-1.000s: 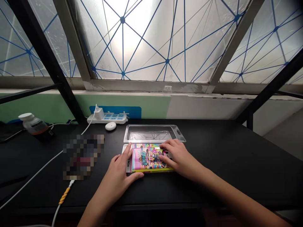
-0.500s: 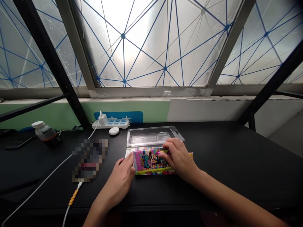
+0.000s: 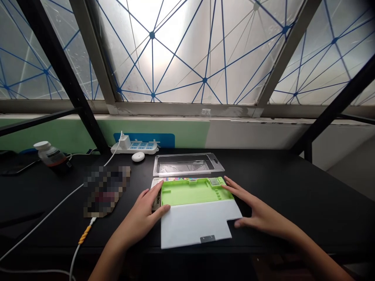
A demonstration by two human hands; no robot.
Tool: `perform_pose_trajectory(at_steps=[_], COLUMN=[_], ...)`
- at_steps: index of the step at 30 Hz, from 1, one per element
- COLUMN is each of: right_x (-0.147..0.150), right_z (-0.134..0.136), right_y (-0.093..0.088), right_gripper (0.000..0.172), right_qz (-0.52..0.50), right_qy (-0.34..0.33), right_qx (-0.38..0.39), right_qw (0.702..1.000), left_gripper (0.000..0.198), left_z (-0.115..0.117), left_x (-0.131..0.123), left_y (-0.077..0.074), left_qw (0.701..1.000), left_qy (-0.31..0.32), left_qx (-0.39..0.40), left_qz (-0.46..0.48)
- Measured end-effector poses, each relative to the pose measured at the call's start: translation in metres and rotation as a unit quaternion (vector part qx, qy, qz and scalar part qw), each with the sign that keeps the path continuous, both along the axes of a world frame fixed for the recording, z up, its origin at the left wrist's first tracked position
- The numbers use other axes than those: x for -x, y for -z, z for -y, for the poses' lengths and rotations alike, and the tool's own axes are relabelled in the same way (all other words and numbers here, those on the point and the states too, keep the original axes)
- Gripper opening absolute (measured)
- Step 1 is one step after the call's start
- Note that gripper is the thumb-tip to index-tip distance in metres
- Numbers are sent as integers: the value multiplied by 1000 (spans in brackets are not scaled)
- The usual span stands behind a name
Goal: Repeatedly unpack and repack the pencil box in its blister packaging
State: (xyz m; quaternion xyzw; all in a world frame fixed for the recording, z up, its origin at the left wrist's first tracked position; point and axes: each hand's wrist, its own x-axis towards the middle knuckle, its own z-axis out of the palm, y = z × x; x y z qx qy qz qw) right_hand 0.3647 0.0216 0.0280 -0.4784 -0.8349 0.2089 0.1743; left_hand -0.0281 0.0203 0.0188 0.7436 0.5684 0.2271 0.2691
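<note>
A pencil case lies opened on the black desk, its green inner tray (image 3: 187,193) facing up. Its white lid (image 3: 195,224) is folded down toward me, with a small grey plate at the front edge. My left hand (image 3: 143,210) rests along the left side, thumb stretched to the fold and fingers on the tray's edge. Along the right side, my right hand (image 3: 258,214) is spread, fingertips at the tray's corner and thumb near the lid's notch. A printed card or sheet (image 3: 156,199) shows partly under the case; the rest of it is hidden.
Behind the case sits a clear plastic package (image 3: 187,164). A power strip (image 3: 137,147), a white round case (image 3: 138,157) and a bottle (image 3: 52,156) stand farther back. A blurred-out phone-like item (image 3: 107,191) with a white cable (image 3: 84,234) lies at left.
The pencil case has been opened; its colourful printed lid has swung toward me, showing the white inside and green tray. My right hand moved from the top to the right edge.
</note>
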Motion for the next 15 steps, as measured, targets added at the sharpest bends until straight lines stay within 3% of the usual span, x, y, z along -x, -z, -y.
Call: perform_pose_trajectory(at_steps=[3,8,11,15], right_x=[1,6,7,11], right_z=[-5,-12,-15,-15], right_y=[5,8,13,23], right_gripper=[71,55,58,78], right_qz=[-42,-104,-107,-74], right_qy=[28,109,136,125], right_qx=[12,37,30,1], right_qw=[999,988,984,989], left_gripper=[62,74,82,79], left_z=[1,3,2,-2], left_x=[0,2,2,0], left_y=[2,-2,-3,1], left_qw=[1000,995,992,996], left_qy=[1,15,33,33], left_qx=[-6,6,-8,-22], left_qz=[21,93,117,79])
